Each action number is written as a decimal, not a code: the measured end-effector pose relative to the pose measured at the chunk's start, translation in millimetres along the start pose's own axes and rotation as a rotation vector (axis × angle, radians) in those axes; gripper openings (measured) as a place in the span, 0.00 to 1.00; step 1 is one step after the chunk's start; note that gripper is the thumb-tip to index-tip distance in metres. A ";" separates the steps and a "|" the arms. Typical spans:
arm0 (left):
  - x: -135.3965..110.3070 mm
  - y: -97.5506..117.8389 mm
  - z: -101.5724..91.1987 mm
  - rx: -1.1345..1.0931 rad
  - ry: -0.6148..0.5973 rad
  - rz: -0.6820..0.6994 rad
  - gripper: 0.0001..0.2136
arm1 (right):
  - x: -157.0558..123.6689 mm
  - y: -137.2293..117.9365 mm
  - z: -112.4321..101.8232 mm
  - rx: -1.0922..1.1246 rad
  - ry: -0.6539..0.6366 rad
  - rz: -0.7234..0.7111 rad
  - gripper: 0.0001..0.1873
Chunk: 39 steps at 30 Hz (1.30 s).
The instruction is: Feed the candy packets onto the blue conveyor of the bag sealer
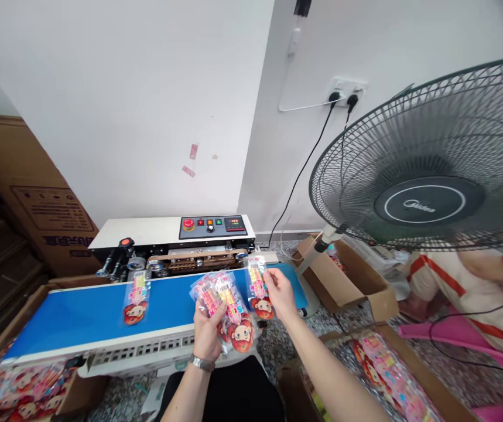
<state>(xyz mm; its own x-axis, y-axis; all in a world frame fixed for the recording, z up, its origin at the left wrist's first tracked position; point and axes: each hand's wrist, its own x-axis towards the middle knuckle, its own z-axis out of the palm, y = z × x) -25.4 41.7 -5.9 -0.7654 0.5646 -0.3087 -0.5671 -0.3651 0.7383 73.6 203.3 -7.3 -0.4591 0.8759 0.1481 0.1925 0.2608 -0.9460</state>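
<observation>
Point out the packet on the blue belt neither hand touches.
The lone packet by the metal rollers; the left hand holds a bunch of packets, the right hand another packet.

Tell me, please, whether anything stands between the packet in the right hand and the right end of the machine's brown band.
Nothing visible does: the packet in the right hand has its top close to the band's right end. The bunch in the left hand is farther left, outside that gap.
</observation>
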 end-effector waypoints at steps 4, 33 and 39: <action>0.3 -0.3 -1.3 -0.012 -0.013 -0.007 0.30 | 28.6 23.6 -12.7 -0.213 0.096 0.040 0.17; 5.0 -6.2 -6.0 -0.020 0.042 0.007 0.25 | 9.3 6.5 -1.1 -0.048 -0.013 0.058 0.14; 5.1 -5.9 -4.1 0.001 0.024 0.011 0.25 | 53.4 18.9 6.6 -0.454 -0.045 0.103 0.09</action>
<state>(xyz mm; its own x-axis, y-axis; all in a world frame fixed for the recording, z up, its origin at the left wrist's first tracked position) -27.2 43.7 -14.3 -0.7789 0.5425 -0.3146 -0.5580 -0.3706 0.7425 47.0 252.3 -19.1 -0.4531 0.8907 0.0374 0.5949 0.3333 -0.7314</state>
